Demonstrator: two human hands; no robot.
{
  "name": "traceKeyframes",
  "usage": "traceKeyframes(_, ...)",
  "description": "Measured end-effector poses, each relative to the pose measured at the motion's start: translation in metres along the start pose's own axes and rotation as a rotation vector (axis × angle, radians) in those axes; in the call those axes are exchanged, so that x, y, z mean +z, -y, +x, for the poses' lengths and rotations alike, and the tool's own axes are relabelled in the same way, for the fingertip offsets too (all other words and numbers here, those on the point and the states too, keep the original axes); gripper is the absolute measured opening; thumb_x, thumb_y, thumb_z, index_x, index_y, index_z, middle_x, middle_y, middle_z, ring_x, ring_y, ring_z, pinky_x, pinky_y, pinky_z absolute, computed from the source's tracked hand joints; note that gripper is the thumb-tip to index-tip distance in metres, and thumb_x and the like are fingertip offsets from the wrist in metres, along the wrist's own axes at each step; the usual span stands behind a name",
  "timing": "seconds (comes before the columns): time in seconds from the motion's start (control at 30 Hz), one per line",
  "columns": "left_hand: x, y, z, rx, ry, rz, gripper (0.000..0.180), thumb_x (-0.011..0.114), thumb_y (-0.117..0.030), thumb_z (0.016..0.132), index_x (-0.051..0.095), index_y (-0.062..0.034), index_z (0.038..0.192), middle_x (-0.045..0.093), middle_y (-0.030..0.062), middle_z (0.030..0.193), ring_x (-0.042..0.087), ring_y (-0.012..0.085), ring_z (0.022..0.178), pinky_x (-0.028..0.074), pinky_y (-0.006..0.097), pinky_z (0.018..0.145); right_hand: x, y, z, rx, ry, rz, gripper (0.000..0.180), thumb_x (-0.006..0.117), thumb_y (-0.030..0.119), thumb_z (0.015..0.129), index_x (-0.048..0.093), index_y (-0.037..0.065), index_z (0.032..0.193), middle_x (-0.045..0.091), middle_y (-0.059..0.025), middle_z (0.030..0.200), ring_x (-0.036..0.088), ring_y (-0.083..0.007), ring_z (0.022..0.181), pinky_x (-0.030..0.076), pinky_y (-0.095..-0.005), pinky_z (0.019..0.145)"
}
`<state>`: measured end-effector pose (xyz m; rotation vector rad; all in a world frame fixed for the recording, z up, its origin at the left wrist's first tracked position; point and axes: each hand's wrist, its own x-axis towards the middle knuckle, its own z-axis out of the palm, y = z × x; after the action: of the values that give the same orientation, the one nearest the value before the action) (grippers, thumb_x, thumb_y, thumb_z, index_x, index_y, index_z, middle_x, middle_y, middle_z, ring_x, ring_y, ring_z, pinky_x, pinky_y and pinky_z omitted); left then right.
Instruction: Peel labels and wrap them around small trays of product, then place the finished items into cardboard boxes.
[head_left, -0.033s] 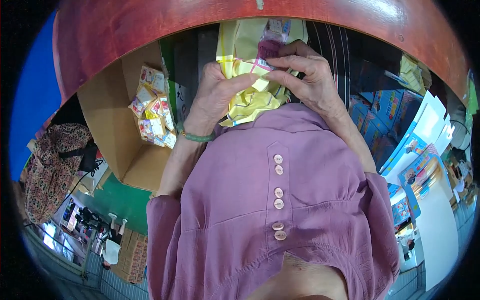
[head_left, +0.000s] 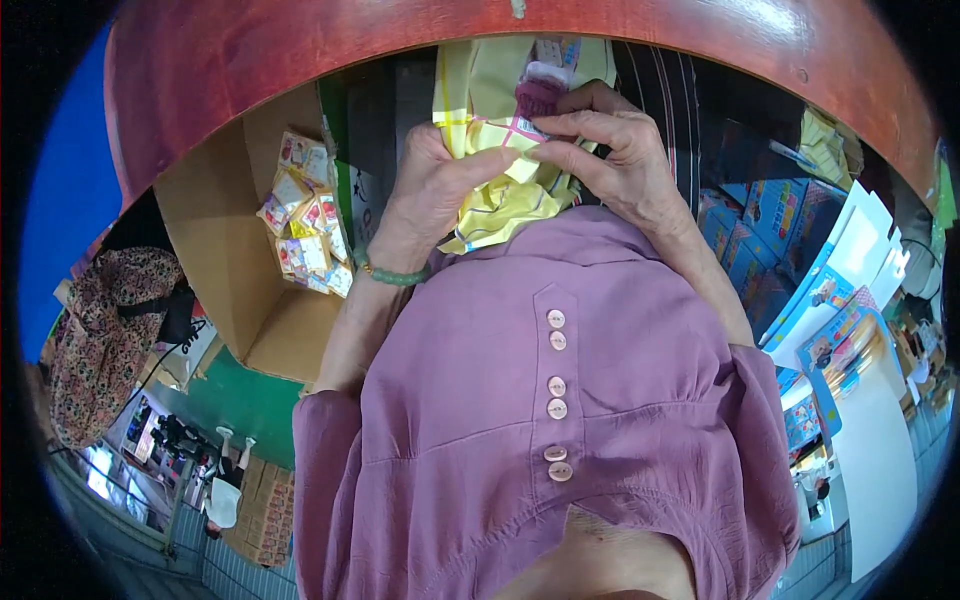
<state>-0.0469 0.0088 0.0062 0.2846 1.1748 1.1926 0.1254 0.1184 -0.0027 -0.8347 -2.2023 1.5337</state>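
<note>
Yellow cloth (head_left: 507, 210) with coloured lines lies bunched over my lap, under the table edge. My left hand (head_left: 440, 175), with a green bangle at its wrist, is closed on the cloth's left part, thumb stretched toward the middle. From the other side my right hand (head_left: 612, 145) reaches in, its fingertips pressed together beside a small barcode label (head_left: 524, 127); what they pinch is mostly hidden. The two thumb tips nearly meet. Just beyond the fingers lie a dark pink piece (head_left: 540, 97) and a clear packet (head_left: 553, 55), partly cut off by the table edge.
The red-brown table (head_left: 450, 22) arches across the far side. On the left stands an open carton (head_left: 225, 200) with several small printed packets (head_left: 305, 215). Blue printed boxes (head_left: 775, 215) and white card sheets (head_left: 870, 440) are at the right. Another person (head_left: 225, 500) appears far off, lower left.
</note>
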Motion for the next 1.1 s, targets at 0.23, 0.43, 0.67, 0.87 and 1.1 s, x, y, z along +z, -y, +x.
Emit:
traceKeyframes(0.23, 0.005, 0.007, 0.002, 0.042, -0.048, 0.172, 0.018, 0.061, 0.006, 0.080, 0.064, 0.0040, 0.098, 0.067, 0.0099, 0.091, 0.064, 0.0122, 0.076, 0.054, 0.025, 0.066, 0.002, -0.005, -0.003, -0.064, 0.002, 0.041, 0.023, 0.075, 0.008, 0.073, 0.070, 0.003, 0.095, 0.064, -0.0115, 0.086, 0.061, -0.0183, 0.083, 0.050, -0.0284, 0.073)
traceKeyframes(0.43, 0.010, 0.011, 0.005, 0.064, -0.055, 0.169, 0.016, 0.062, 0.002, 0.082, 0.065, 0.0025, 0.097, 0.067, 0.0079, 0.089, 0.063, 0.0104, 0.076, 0.053, 0.024, 0.066, 0.001, 0.000, -0.002, 0.026, -0.001, 0.117, 0.019, 0.073, 0.008, 0.075, 0.071, 0.003, 0.093, 0.064, -0.0097, 0.081, 0.061, -0.0174, 0.080, 0.048, -0.0262, 0.071)
traceKeyframes(0.67, 0.015, 0.016, 0.007, 0.156, -0.143, 0.201, 0.004, 0.063, -0.003, 0.081, 0.067, -0.0021, 0.083, 0.063, -0.0013, 0.070, 0.056, 0.0023, 0.062, 0.045, 0.021, 0.052, 0.002, 0.007, -0.003, 0.071, -0.041, 0.117, 0.017, 0.072, 0.006, 0.075, 0.071, 0.003, 0.092, 0.065, -0.0098, 0.082, 0.060, -0.0149, 0.077, 0.047, -0.0249, 0.068)
traceKeyframes(0.87, 0.018, 0.010, 0.007, 0.169, -0.123, 0.220, 0.005, 0.063, -0.003, 0.081, 0.067, -0.0018, 0.084, 0.065, -0.0001, 0.072, 0.057, 0.0032, 0.063, 0.046, 0.020, 0.054, 0.000, 0.002, -0.004, 0.087, -0.020, 0.181, 0.015, 0.070, 0.004, 0.077, 0.071, 0.001, 0.092, 0.065, -0.0089, 0.085, 0.060, -0.0127, 0.076, 0.047, -0.0239, 0.068)
traceKeyframes(1.1, 0.013, 0.010, 0.011, 0.119, -0.109, 0.206, 0.005, 0.064, -0.005, 0.081, 0.068, -0.0015, 0.081, 0.064, -0.0006, 0.069, 0.057, 0.0033, 0.062, 0.046, 0.020, 0.053, 0.002, 0.001, -0.003, 0.091, -0.017, 0.191, 0.013, 0.066, 0.002, 0.081, 0.069, -0.001, 0.093, 0.063, -0.0079, 0.082, 0.058, -0.0105, 0.069, 0.047, -0.0217, 0.062)
